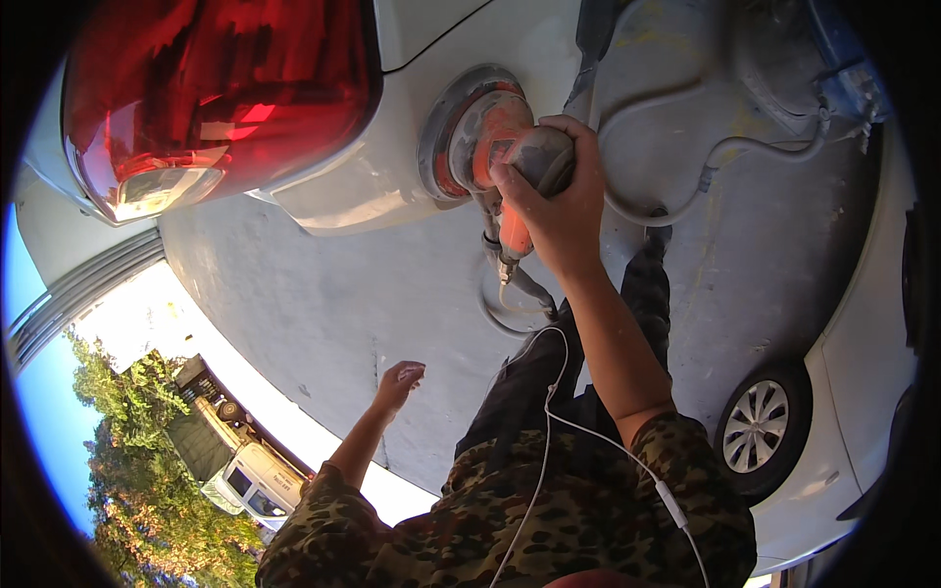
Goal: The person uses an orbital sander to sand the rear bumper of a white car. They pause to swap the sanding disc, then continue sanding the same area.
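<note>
My right hand grips the top of an orange and grey orbital sander. Its round pad is pressed flat against the white body panel of a car, just to the right of the big red tail light. A grey hose runs from the sander's tail across the concrete floor. My left hand hangs free lower down with its fingers loosely curled, dusty, holding nothing and away from the car.
A second white car with a silver wheel stands at the right. A white earphone cable hangs over my camouflage shirt. Beyond the grey concrete floor, at the lower left, a parked vehicle and trees show outside.
</note>
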Demonstrator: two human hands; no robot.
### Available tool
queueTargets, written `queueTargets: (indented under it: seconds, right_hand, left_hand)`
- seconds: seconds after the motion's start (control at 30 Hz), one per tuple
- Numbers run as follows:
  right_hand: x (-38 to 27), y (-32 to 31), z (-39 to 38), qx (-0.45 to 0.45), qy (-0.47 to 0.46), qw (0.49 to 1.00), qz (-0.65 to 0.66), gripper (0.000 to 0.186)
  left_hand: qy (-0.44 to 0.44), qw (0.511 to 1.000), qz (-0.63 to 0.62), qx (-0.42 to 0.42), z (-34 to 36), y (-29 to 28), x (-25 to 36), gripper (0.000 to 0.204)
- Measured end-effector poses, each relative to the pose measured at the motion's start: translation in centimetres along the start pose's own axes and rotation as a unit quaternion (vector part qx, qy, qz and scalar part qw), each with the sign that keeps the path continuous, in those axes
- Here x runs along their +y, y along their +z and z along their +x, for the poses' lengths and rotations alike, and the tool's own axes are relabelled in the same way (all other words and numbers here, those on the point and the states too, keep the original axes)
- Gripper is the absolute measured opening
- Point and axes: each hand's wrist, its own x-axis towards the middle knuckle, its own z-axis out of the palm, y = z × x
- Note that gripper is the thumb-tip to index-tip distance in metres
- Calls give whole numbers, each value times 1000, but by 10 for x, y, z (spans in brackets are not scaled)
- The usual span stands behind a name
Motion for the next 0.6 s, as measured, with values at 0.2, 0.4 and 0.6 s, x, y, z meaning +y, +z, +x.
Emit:
queueTargets:
  seconds: [0.2,0.4,0.6]
  right_hand:
    - [8,0,2,52,64,996,26,66]
    - [-2,11,8,36,-72,995,-53,65]
    - [9,2,15,57,23,997,-43,66]
  left_hand:
    - [320,947,-4,5,49,57,156,67]
    - [429,899,-46,-75,49,125,242,79]
    - [372,923,-58,-72,60,141,255,72]
